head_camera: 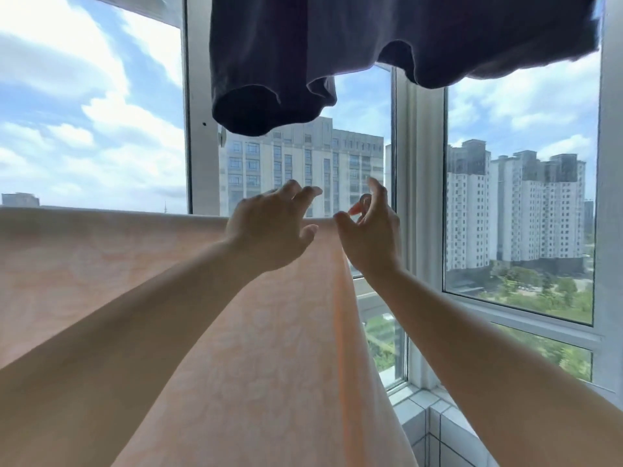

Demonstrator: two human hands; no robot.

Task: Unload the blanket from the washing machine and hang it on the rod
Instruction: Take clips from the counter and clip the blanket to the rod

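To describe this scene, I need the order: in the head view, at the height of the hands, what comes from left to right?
Blanket → left hand → right hand → white window post → tower blocks.

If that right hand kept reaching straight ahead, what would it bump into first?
Probably the window frame just beyond the right hand; its fingers point toward that upright post and glass, past the blanket edge. Depth is hard to judge here.

No text, label, brand, number or sign could be read anywhere in the view
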